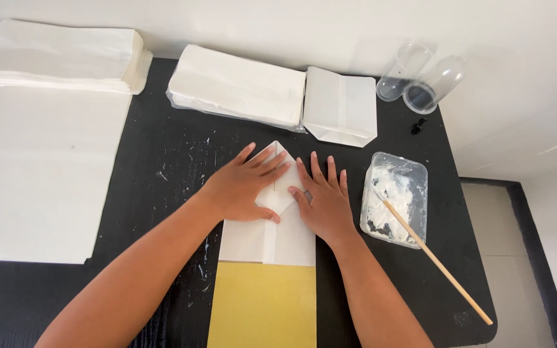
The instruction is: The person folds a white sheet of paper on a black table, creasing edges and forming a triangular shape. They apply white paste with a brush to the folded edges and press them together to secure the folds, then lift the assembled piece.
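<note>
At the centre of the black counter [162,154], a white paper sheet [272,238] lies flat with its upper end folded into a point, its lower end overlapping a yellow board [262,306]. Left hand [243,187]: fingers spread and flat, pressing the left flap of the pointed fold, gripping nothing. Right hand [323,200]: likewise flat and open, fingers apart, pressing the right side of the fold, thumb touching the paper near the central seam. Judged from the folds, the top corners appear already turned in and a lengthwise seam already formed; the flaps are being flattened, and whether paste has been applied under them cannot be told. To the right, just beside the right hand, a clear plastic tub [396,198] holds white paste, with a wooden stick [439,264] resting in it and extending toward the counter's near edge. Beyond the hands lie a wrapped stack of white paper [236,87] and one finished folded bag [342,106], suggesting one piece completed and many left. Two clear plastic cups [420,78] lie on their sides at the far right corner. A further paper stack [59,58] and a large white sheet [40,174] occupy the left.
</note>
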